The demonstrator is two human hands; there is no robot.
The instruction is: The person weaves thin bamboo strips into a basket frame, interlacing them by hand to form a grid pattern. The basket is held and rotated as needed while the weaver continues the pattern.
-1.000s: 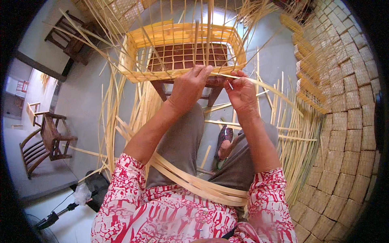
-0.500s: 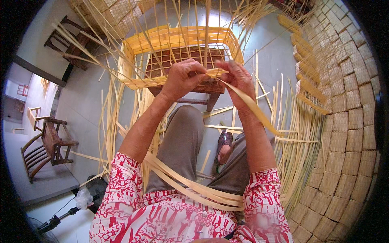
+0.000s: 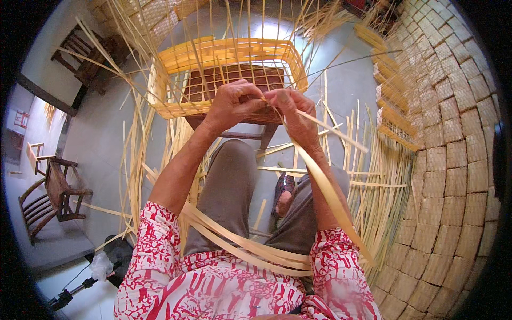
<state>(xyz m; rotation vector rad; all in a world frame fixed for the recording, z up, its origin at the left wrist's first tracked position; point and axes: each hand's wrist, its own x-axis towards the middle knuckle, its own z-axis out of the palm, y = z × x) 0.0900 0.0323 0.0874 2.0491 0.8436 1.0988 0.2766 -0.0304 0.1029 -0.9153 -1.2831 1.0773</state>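
The two hands meet in one close grip: the left hand (image 3: 233, 104) has thumb and forefinger pinched at the near rim of the basket (image 3: 234, 52), though the exact strand between them is hidden, and the right hand (image 3: 296, 111) is closed on a broad strip (image 3: 321, 175) whose tail curves over its forearm toward 5 o'clock. A narrow strip (image 3: 333, 130) juts from the right hand toward 4 o'clock. The basket lies from 9 through 12 o'clock of the hands, set on a dark stool (image 3: 256, 117). It looks light and open, springy rather than heavy, with woven walls probably firm enough to hold by the rim or a corner; the thin uprights look easier to bend or snap. The broad strip seems smooth, pliable lengthwise and perhaps a little slippery, so a pinch close to the weave suits it best. Farther out, a bundle of strips (image 3: 240, 248) crosses the lap at 6 o'clock, a row of yellow baskets (image 3: 396, 128) stands at 3, stacked woven pieces (image 3: 445, 186) rise at 4, and a wooden chair (image 3: 58, 189) sits at 8. No brand, label or legible writing shows.
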